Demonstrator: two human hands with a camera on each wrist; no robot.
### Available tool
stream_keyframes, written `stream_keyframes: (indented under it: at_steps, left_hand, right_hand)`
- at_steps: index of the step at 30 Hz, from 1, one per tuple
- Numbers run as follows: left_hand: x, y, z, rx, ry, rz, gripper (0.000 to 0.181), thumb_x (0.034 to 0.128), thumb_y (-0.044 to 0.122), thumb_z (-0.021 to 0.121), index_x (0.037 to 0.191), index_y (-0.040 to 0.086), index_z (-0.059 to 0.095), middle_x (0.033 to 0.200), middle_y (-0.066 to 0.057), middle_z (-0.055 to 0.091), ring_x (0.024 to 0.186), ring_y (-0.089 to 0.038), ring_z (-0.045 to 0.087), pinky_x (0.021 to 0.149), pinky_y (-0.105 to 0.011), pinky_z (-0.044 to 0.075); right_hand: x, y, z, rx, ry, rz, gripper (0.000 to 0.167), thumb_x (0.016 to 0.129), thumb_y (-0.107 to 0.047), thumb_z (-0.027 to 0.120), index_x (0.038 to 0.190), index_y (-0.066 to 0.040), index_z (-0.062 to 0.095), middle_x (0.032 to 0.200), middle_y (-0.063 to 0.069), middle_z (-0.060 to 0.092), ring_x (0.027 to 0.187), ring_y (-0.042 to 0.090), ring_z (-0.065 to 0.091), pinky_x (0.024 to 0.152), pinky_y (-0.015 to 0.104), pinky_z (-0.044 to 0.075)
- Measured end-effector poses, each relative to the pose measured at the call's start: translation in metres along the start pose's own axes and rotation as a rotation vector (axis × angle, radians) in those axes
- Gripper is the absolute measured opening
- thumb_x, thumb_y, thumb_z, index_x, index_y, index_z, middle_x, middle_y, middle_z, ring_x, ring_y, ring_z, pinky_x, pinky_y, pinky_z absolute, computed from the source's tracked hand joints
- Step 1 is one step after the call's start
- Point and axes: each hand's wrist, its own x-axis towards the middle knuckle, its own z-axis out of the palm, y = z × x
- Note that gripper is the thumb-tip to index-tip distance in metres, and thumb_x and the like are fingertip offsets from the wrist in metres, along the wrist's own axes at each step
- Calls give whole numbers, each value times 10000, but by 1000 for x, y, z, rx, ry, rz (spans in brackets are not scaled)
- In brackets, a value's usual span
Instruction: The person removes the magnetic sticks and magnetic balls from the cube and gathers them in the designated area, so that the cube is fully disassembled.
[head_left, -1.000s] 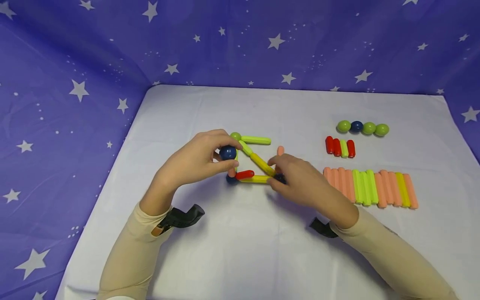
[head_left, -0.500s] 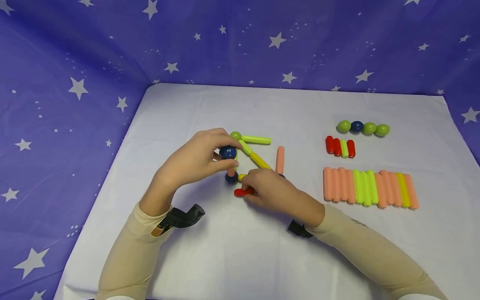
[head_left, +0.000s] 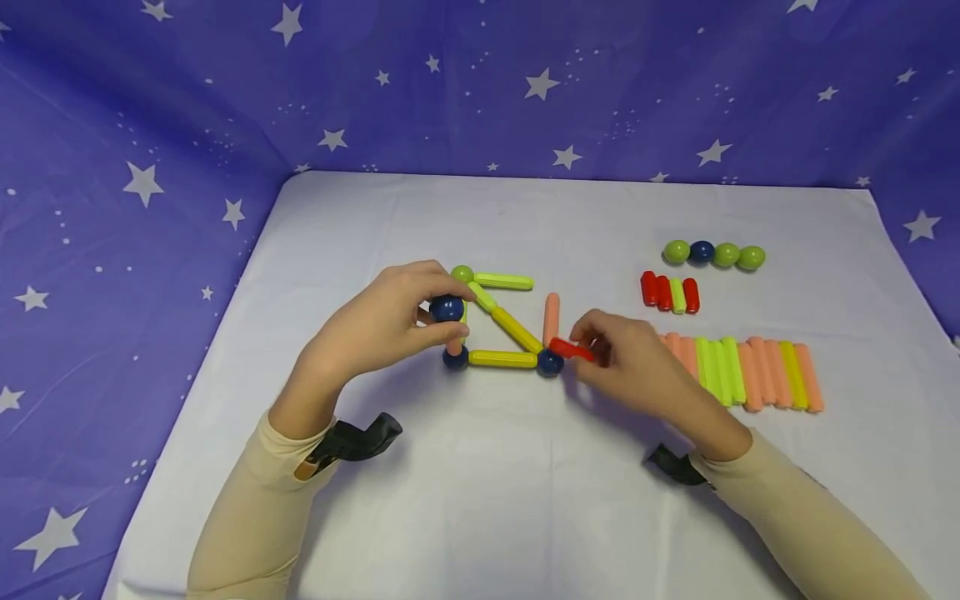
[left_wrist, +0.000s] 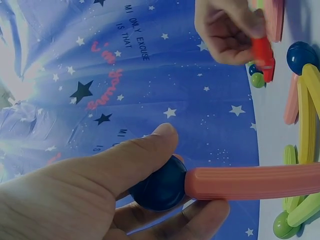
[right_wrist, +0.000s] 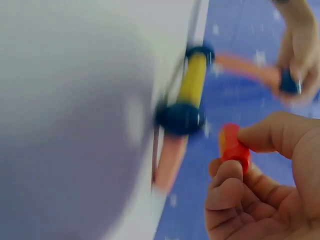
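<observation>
My left hand [head_left: 382, 321] holds a dark blue ball [head_left: 447, 308] between thumb and fingers. That ball tops an upright salmon rod [left_wrist: 255, 182], whose foot meets a lower blue ball [head_left: 455, 360]. From there a yellow rod [head_left: 502, 359] runs right to another blue ball [head_left: 550, 362]. My right hand [head_left: 637, 367] pinches a short red rod [head_left: 572, 349] just above and right of that ball; whether they touch is unclear. A diagonal yellow rod [head_left: 516, 328] and short light-green rod [head_left: 482, 296] link it toward a green ball [head_left: 462, 274]. A salmon rod [head_left: 552, 318] points away from it.
A light-green rod [head_left: 504, 282] extends right from the green ball. At the right lie a row of salmon, green and yellow rods [head_left: 757, 373], several short rods [head_left: 663, 293] and a line of balls [head_left: 701, 252]. A starry purple cloth [head_left: 480, 83] rises behind the table.
My right hand moved from the right blue ball to the short red rod by the left corner, took it, and carried it back right. My left hand stays on its ball.
</observation>
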Motion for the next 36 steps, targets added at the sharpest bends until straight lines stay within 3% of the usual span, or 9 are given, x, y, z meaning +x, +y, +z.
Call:
stream_keyframes:
  at_steps: [5,10,14,18,27,36]
  left_hand:
    - [-1,1,0,6,-4,-9,332,862,183,765,1172,121,665,987,47,578,868,-86,583,791,-279,538]
    - [-3,1,-2,22,-4,-27,338,858,194,770,1175,137,667,986,49,579,871,-98,573,779,-263,530]
    - [-3,0,-3,30,-5,-28,338,858,200,770,1176,142,669,985,52,579,873,-101,570,778,-261,527]
    - [-3,-1,-2,20,-10,-24,346,855,192,773,1179,133,668,993,49,580,878,-100,572,790,-274,532]
    - [1,-2,-2,-7,-20,6,404,802,132,818,1172,94,659,987,34,601,911,-107,580,786,-251,537]
    - [3,-9,2,-73,-75,4,403,813,19,780,1183,54,624,812,50,700,838,-61,632,827,-264,527]
  right_hand:
    - [-4,40,-52,-108,67,209,270,880,-176,625,1134,-89,589,908,73,652,711,205,608,627,366,494]
    - [5,83,-96,-239,2,437,393,919,-275,582,1187,8,541,1057,253,610,849,354,597,619,441,502]
    - [14,111,-111,-302,-104,547,454,916,-322,610,1170,47,542,1087,280,578,884,403,556,670,503,475]
    - [18,125,-111,-274,-189,618,456,914,-314,625,1157,63,545,1034,242,581,898,401,499,706,499,453]
    - [20,132,-109,-266,-191,619,437,945,-310,579,1152,74,571,942,192,612,868,361,507,694,463,457]
    - [22,132,-109,-302,-198,574,456,930,-304,590,1131,105,608,929,193,637,863,365,526,697,473,470]
